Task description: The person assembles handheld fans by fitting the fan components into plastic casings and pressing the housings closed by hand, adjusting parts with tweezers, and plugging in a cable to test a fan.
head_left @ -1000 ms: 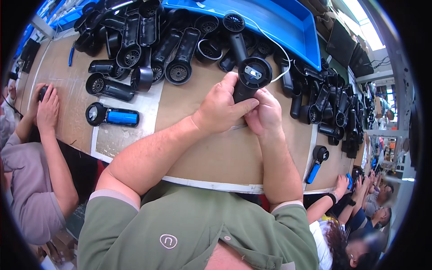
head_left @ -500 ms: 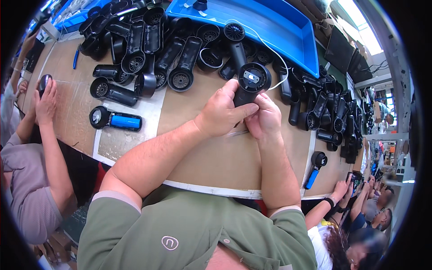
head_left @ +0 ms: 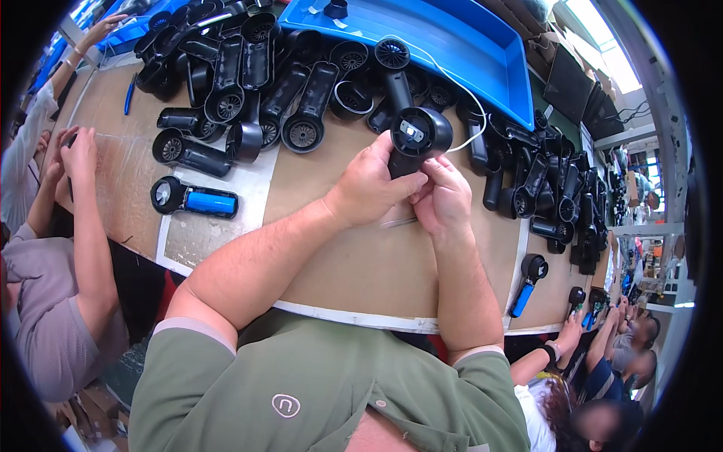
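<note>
A black handheld fan body (head_left: 433,134) is held up over the table in front of me, its round head facing me. Inside the head sits a small metal plate with a bright white middle. My left hand (head_left: 374,184) is closed around the handle, thumb across its front. On the handle's right side, my right hand (head_left: 444,197) has its fingers curled in against it; its fingertips are partly hidden. A white cord (head_left: 461,89) curves down behind the fan head. Beyond it, another black fan housing (head_left: 393,64) leans on the pile.
Black fan housings (head_left: 305,113) lie heaped along the far side, with more (head_left: 538,181) at the right. A blue tray (head_left: 422,41) stands behind. Fans with blue batteries (head_left: 211,202) lie left and right (head_left: 523,300). A blue pen (head_left: 129,94) lies far left. Co-workers sit on both sides.
The fan head has turned and shifted slightly left in my hands. At the far left another person's arm now reaches toward the back, and co-workers' hands on both sides have moved.
</note>
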Action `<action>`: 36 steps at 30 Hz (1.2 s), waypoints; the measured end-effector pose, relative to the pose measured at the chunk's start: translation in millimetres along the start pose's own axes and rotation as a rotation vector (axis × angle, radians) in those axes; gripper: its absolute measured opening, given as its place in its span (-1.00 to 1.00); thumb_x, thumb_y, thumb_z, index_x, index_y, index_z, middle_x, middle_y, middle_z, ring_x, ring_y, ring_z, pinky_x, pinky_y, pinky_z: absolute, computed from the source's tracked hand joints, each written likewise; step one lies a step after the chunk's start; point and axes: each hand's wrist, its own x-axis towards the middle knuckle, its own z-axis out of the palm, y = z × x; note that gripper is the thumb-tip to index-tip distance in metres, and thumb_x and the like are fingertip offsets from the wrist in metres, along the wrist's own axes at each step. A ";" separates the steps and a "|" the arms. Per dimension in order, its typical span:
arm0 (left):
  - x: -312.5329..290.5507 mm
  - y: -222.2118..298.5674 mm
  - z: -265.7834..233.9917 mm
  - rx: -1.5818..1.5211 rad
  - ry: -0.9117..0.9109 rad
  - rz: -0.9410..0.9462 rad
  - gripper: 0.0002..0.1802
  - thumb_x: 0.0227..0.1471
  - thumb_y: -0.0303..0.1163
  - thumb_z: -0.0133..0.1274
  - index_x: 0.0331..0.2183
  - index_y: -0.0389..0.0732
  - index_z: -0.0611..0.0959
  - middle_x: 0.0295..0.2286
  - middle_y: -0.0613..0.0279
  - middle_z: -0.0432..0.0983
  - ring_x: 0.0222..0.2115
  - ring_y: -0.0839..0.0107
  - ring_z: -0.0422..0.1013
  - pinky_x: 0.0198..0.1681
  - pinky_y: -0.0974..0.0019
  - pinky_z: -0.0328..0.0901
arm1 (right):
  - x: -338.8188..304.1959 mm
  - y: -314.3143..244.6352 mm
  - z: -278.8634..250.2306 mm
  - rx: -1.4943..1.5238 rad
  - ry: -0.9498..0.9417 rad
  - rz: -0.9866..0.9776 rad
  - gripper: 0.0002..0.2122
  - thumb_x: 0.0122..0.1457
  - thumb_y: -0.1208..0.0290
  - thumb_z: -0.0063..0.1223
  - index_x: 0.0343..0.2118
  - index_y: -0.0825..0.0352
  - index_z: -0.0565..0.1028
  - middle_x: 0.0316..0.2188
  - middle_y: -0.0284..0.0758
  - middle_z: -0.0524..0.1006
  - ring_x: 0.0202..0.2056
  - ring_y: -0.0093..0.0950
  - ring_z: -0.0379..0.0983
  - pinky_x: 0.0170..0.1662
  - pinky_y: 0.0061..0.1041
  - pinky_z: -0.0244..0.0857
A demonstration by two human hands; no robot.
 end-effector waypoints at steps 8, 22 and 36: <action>-0.5 -4.9 5.4 0.094 0.052 0.122 -0.44 0.20 -0.55 0.28 0.19 -0.25 0.50 -0.24 0.19 0.65 -0.40 0.49 0.54 -0.39 0.44 0.46 | 7.9 -15.9 2.1 0.360 0.176 0.341 -0.85 0.46 0.56 0.01 -0.13 0.45 0.62 -0.43 -0.28 0.62 -0.56 -0.59 0.43 -0.55 -0.65 0.27; -4.3 6.9 -12.3 0.045 0.298 -0.042 -0.55 0.26 -0.47 0.27 0.12 -0.24 0.50 -0.34 0.28 0.56 -0.55 0.54 0.43 -0.50 0.46 0.37 | 10.8 -79.9 38.8 -0.394 0.204 -0.418 -0.80 0.44 0.42 0.16 -0.37 0.35 0.58 -0.61 -0.39 0.45 -0.69 -0.61 0.22 -0.64 -0.56 0.15; -3.5 -2.9 -19.6 0.278 0.350 0.024 -0.51 0.17 -0.37 0.32 0.04 -0.34 0.50 -0.22 0.07 0.60 -0.29 0.30 0.56 -0.15 0.22 0.46 | 34.8 -90.3 40.0 -0.853 0.140 -0.405 -0.83 0.36 0.37 0.25 -0.27 0.38 0.70 -0.54 -0.33 0.60 -0.59 -0.55 0.42 -0.55 -0.61 0.25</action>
